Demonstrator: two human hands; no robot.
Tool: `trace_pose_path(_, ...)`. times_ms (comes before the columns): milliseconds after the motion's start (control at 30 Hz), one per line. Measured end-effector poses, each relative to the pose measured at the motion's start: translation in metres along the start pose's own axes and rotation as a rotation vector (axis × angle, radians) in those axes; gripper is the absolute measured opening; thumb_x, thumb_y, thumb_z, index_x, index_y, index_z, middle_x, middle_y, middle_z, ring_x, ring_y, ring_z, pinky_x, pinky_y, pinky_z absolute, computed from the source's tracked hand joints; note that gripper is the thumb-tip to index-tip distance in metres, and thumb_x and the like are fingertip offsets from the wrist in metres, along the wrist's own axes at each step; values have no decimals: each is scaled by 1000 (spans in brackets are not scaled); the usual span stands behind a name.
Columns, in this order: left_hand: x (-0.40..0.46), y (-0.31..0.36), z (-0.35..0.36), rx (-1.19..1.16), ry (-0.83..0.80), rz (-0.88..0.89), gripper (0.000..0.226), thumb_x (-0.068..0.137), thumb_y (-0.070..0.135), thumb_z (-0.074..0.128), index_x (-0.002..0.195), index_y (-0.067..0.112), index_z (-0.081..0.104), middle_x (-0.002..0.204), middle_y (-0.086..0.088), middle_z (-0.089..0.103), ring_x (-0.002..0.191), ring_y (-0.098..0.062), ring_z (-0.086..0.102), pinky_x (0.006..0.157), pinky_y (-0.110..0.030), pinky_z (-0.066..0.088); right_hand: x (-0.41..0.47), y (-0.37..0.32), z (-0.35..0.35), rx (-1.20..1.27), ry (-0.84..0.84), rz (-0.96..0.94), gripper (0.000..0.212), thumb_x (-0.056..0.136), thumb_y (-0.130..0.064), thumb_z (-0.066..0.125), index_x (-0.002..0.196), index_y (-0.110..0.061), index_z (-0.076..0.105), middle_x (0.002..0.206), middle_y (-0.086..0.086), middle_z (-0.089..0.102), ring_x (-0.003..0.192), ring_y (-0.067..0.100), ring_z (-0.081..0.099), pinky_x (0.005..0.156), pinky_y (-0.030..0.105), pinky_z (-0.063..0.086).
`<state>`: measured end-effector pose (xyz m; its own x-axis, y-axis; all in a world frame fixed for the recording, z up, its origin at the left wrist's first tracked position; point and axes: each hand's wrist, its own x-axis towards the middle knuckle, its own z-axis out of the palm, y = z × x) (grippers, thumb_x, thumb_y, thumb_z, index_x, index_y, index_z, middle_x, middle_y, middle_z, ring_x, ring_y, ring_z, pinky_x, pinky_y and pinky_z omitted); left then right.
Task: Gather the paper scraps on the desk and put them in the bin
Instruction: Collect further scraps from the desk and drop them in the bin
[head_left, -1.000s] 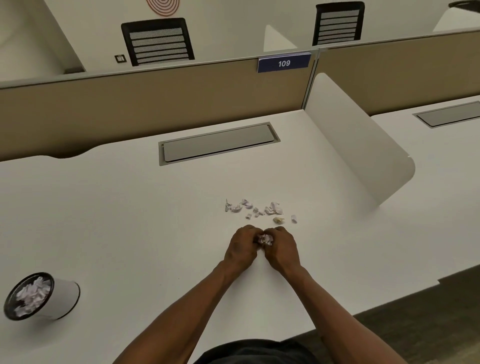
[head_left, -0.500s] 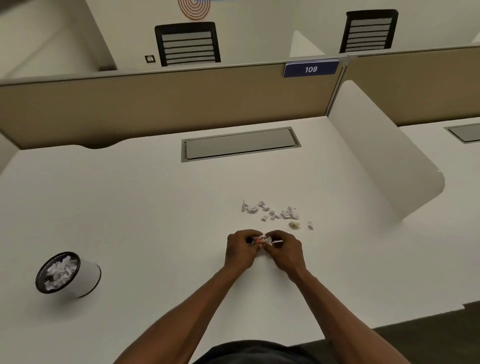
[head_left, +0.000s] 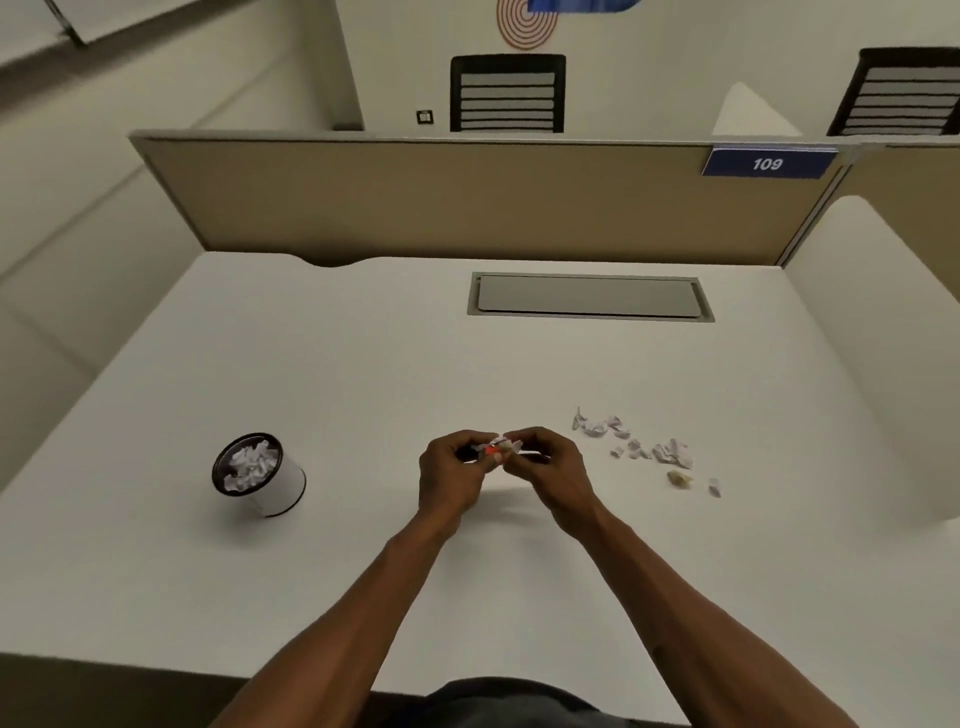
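Observation:
My left hand (head_left: 453, 475) and my right hand (head_left: 551, 467) are raised together above the white desk (head_left: 363, 374), fingers pinched on a small bunch of white paper scraps (head_left: 500, 448) with a bit of orange in it. Several more crumpled scraps (head_left: 636, 447) lie loose on the desk to the right of my hands, one of them yellowish (head_left: 679, 478). A small round white bin (head_left: 283, 486) with a black rim stands to the left of my hands, holding white scraps.
A grey cable flap (head_left: 589, 296) is set into the desk behind. A tan partition (head_left: 441, 202) with a blue "109" sign (head_left: 768, 164) closes the back, and a white divider (head_left: 878, 332) the right side. Black chairs stand beyond.
My view has swung left, so the bin now sits nearer the middle. Both hands, still holding the scraps, have lifted and shifted left, away from the loose pile.

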<state>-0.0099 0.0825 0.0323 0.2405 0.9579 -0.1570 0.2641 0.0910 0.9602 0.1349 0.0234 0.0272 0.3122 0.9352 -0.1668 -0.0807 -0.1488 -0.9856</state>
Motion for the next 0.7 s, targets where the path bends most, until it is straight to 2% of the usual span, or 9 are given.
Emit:
trace_pose_path(167, 3, 5, -50, -59, 132, -32, 23, 74, 26, 86, 95, 27, 78, 92, 13, 77, 91, -6, 71, 84, -32, 60, 16, -16, 51, 150, -134, 13, 19, 86, -7, 76, 104, -6, 73, 104, 16, 74, 99, 32, 72, 91, 39, 59)
trace_pose_path(367, 2, 8, -121, -76, 276, 6, 23, 72, 31, 87, 93, 28, 78, 91, 11, 77, 93, -10, 71, 85, -35, 60, 37, -33, 122, 177, -301, 24, 22, 85, -7, 76, 107, -6, 73, 107, 18, 74, 103, 32, 72, 93, 39, 58)
trace_pose_path(467, 2, 5, -153, -71, 371, 9, 23, 73, 34, 86, 93, 28, 77, 91, 10, 77, 93, -12, 71, 85, -37, 60, 45, -40, 160, 162, -360, 32, 24, 84, -7, 77, 107, -4, 73, 107, 19, 74, 102, 32, 72, 92, 38, 59)
trace_pose_path(600, 1, 2, -192, 1, 493, 11, 22, 77, 32, 84, 96, 25, 76, 92, 11, 76, 93, -10, 71, 79, -27, 58, 54, -47, 208, 96, -412, 53, 24, 82, -3, 78, 105, -3, 73, 105, 21, 74, 100, 33, 73, 86, 34, 60)
trace_pose_path(700, 1, -2, -218, 120, 535, 8, 25, 78, 32, 83, 100, 23, 76, 95, 9, 76, 91, -9, 70, 78, -29, 60, 63, -48, 239, -9, -431, 70, 23, 77, -6, 78, 100, -9, 75, 101, 17, 75, 97, 32, 73, 88, 40, 61)
